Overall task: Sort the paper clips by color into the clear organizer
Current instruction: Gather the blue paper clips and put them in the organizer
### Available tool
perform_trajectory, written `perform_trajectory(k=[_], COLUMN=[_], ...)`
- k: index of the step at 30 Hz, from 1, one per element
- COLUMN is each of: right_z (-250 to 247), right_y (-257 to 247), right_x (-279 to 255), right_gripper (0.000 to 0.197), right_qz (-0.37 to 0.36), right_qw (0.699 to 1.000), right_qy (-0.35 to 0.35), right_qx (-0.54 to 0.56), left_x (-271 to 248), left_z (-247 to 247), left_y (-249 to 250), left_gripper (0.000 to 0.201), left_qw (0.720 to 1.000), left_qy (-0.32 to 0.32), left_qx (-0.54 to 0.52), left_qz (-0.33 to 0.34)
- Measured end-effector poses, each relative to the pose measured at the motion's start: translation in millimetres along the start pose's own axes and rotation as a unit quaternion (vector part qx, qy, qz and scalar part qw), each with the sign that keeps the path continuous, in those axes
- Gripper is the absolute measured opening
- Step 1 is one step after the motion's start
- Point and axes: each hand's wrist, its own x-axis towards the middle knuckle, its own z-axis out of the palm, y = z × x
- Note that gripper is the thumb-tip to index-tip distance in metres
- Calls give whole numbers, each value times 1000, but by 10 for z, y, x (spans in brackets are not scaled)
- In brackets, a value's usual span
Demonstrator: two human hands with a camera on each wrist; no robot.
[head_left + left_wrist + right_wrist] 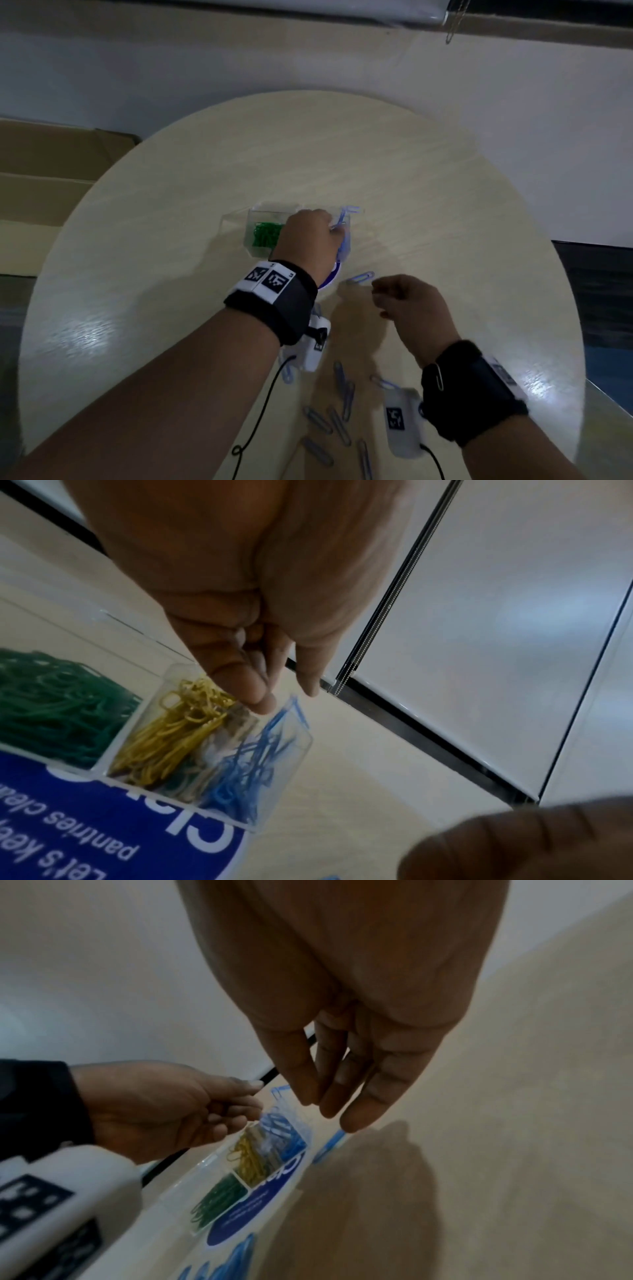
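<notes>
The clear organizer sits mid-table with green clips, yellow clips and blue clips in separate compartments. My left hand hovers over the blue compartment, thumb and fingers apart, with nothing pinched between them. One blue clip stands up out of that compartment beside the fingertips. My right hand hangs with straight fingers just above a loose blue clip lying on the table right of the organizer.
Several more blue clips lie scattered on the round table near me, under my forearms. A blue label lies beside the organizer's near wall. A cardboard box stands beyond the table's left edge.
</notes>
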Motion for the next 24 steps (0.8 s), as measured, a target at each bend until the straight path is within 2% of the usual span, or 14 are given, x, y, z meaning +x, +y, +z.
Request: perform_trajectory(k=[3,5,7,10,12,15,18,22,24], right_z=[-94,-163,-222,-240,-158,83,239,227,174], right_y=[110,168,239,256,155,-38,-123,-136,-115], right_x=[-76,-162,-227,-187,-31,276,427,339,273], right_gripper=[15,21,26,35,41,42,26,14,9], right_qz=[-17,-47,-93,-177,-240,-300,-269,-147,-113], right_qw=[998,988,970,942,917,880,862,900,920], right_qy=[5,-7,-17,-9,-3,-27,-51,-46,-47], right_qx=[-63,-147,-224,-284,-319,-368,-426,-407,-372], left_x=[-53,-154,-341,-747,-980,-1158,-1196,-1185,-1135], left_z=[-34,-133,-250,-310,-227,-86,-32,7,-10], left_y=[-12,-25,-110,-414,-651,-856,-942,-946,-898], left_gripper=[26,26,18,10,16,25,22,14,15], left_qw=[998,995,996,999,995,992,996,998,998], left_qy=[37,66,72,17,-25,-65,-53,-28,-6], left_qx=[-48,-81,-52,39,94,105,69,48,32], left_qz=[-1,-5,14,26,17,-3,-22,-27,-51])
